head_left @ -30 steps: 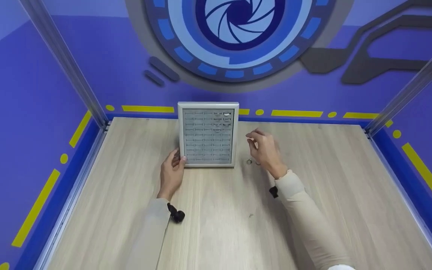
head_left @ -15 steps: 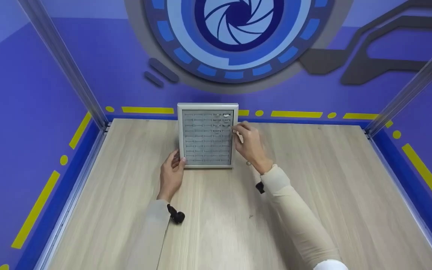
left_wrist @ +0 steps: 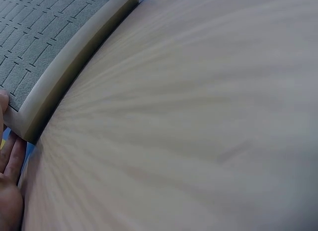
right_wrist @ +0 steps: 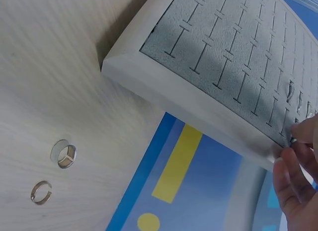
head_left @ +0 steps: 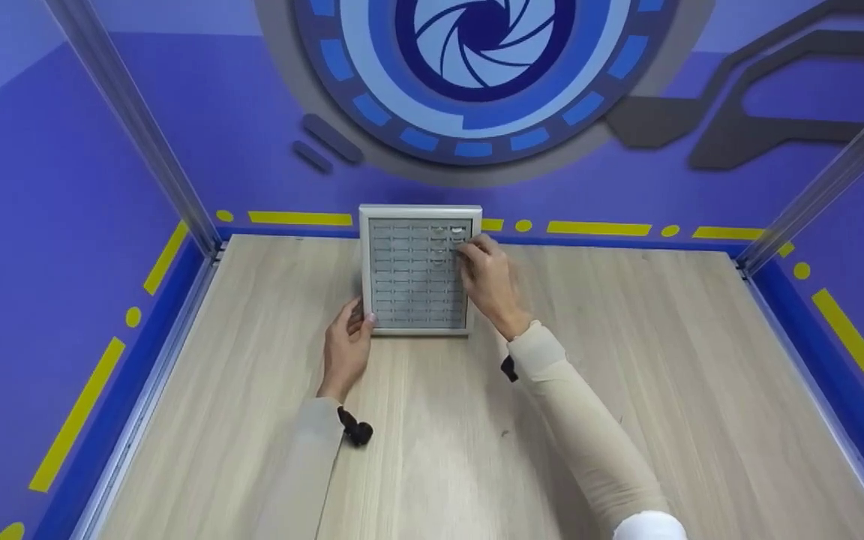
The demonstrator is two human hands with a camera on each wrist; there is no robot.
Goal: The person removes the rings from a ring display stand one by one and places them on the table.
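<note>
A grey foam ring tray with a pale frame lies flat at the far middle of the wooden table. My left hand holds its near left corner, thumb on the frame. My right hand is over the tray's right column in the upper rows. Its fingertips pinch a small metallic ring against the foam. A few rings sit in slots at the tray's upper right. Two loose rings, a wide one and a thin one, lie on the table by the tray's corner.
The table is bare wood, walled by purple panels with blue and yellow edging on three sides. Metal posts stand at the back corners. The loose rings are hidden in the head view.
My right hand has moved left and away from me, from above the loose rings beside the tray onto the tray's upper right slots. The left hand and the tray have stayed put.
</note>
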